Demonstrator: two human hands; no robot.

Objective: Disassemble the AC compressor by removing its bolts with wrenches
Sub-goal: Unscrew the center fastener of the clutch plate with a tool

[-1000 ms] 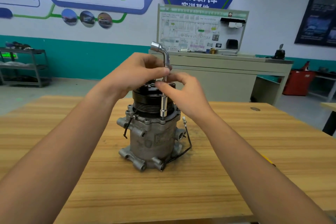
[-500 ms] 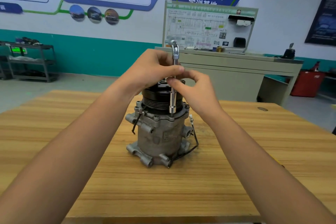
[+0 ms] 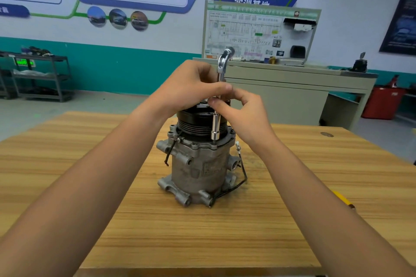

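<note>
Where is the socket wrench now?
The wrench stands upright at centre of the head view, socket down on the flange of the AC compressor, held between the left hand and right hand.

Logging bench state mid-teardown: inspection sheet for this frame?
Surface: wooden table, grain visible.
Job's things: AC compressor upright, pulley up; L-shaped socket wrench vertical, socket end down on the flange.
Clutter: yellow object, mostly hidden behind the right forearm.
Grips: left hand and right hand both pinch the wrench shaft.
Cables: black wire loops from the compressor's right side to its base.
Surroundings: metal shelf left, training board behind, red bin right.
</note>
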